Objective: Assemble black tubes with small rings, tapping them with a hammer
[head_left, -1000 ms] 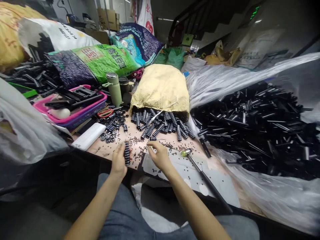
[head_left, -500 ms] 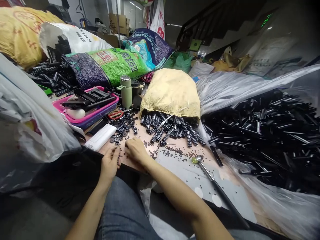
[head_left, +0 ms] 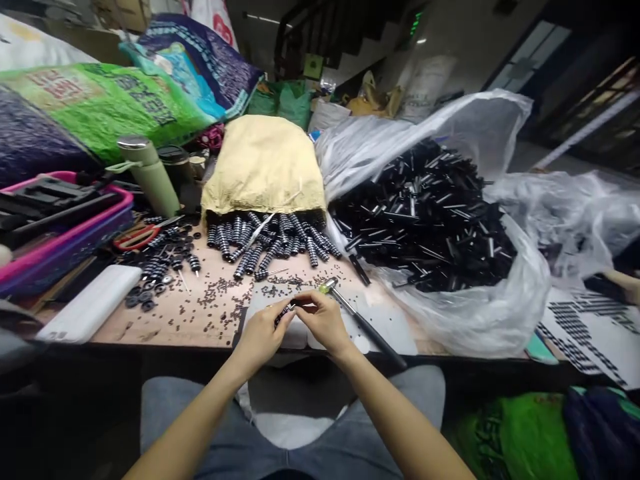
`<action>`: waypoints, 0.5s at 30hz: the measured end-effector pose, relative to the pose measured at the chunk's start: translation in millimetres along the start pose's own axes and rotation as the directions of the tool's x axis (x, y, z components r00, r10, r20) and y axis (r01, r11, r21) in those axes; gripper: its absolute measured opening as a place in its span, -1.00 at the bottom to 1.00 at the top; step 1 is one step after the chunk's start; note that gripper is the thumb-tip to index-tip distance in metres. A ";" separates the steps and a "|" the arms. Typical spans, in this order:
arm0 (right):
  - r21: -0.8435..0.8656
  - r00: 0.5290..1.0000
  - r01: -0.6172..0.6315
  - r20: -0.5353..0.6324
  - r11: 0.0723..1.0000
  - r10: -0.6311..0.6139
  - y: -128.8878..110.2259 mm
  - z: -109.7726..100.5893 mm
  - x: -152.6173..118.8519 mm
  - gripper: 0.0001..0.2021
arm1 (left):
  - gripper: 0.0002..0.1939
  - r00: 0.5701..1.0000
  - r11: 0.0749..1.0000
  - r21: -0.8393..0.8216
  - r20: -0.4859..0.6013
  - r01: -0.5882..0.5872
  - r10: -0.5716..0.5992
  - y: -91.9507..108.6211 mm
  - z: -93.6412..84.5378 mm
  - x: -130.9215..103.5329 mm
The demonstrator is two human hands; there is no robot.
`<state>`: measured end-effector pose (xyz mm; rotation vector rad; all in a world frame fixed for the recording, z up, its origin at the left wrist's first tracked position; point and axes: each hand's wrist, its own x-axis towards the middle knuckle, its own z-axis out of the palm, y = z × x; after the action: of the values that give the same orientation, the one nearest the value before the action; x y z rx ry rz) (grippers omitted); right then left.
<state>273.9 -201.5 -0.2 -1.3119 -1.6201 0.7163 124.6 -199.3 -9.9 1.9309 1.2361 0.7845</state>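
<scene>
One black ribbed piece (head_left: 283,315) is between the hands, above the table's near edge: the left hand (head_left: 263,333) pinches it, while the right hand's (head_left: 325,323) fingertips draw together at its upper end, though whether they grip cannot be told. Work on this piece appears under way, not finished. Many ribbed rods (head_left: 250,257) lie heaped at the mouth of a yellow sack (head_left: 270,160); whether they are done or waiting is unclear.

The table (head_left: 167,327) is pinkish and strewn with tiny dark bits (head_left: 220,293). A hammer (head_left: 367,327) lies partly on a grey sheet (head_left: 395,337). Scissors (head_left: 135,238), a white box (head_left: 95,303) and a green flask (head_left: 155,177) stand or lie to the left; to the right, an open clear plastic bag (head_left: 520,327) spills dark parts (head_left: 425,220). Behind, the room is dim, with a staircase (head_left: 325,40); another person's hand (head_left: 627,287) shows at the far right.
</scene>
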 end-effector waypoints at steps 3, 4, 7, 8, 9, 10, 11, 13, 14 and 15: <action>-0.152 0.984 0.164 -0.047 0.975 -0.173 6.3 -20.5 -14.1 -0.81 | -0.62 0.998 0.998 -0.013 0.024 -0.057 0.058 10.0 19.4 8.1; -0.199 0.970 0.228 -0.041 0.953 -0.240 8.2 -25.1 -18.5 -0.78 | -0.63 0.997 0.997 -0.021 0.012 -0.071 0.071 11.9 25.2 11.0; -0.270 0.943 0.327 0.026 0.906 -0.333 15.0 -35.7 -25.2 -0.74 | -0.63 0.993 0.993 -0.061 -0.055 -0.105 0.102 13.1 41.4 19.2; -0.284 0.947 0.320 0.057 0.904 -0.317 18.4 -40.0 -23.9 -0.73 | -0.63 0.991 0.989 -0.087 -0.081 -0.116 0.109 12.4 46.1 21.1; -0.306 0.959 0.282 0.068 0.910 -0.274 22.7 -45.8 -20.2 -0.73 | -0.63 0.989 0.986 -0.118 -0.103 -0.121 0.110 11.4 50.1 22.4; -0.335 0.979 0.200 0.038 0.921 -0.199 28.0 -53.3 -14.6 -0.72 | -0.64 0.988 0.982 -0.151 -0.118 -0.117 0.100 10.4 53.0 22.8; -0.361 0.994 0.085 -0.029 0.929 -0.102 34.2 -62.7 -7.3 -0.71 | -0.65 0.988 0.977 -0.185 -0.131 -0.101 0.077 9.5 54.8 22.4; -0.359 0.966 -0.183 -0.236 0.915 0.101 47.2 -84.9 8.6 -0.72 | -0.66 0.987 0.969 -0.241 -0.159 -0.048 0.009 9.0 54.3 19.9; -0.335 0.944 -0.253 -0.293 0.908 0.155 53.0 -95.7 15.4 -0.75 | -0.66 0.984 0.965 -0.260 -0.179 -0.024 -0.023 9.6 52.2 18.2; -0.304 0.927 -0.296 -0.321 0.906 0.195 57.5 -104.6 20.2 -0.79 | -0.64 0.978 0.960 -0.280 -0.199 -0.004 -0.054 10.8 49.2 16.8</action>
<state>392.4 -177.1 0.5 -1.8142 -1.3967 0.3687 174.8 -198.5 -27.2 1.6339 1.1933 1.1053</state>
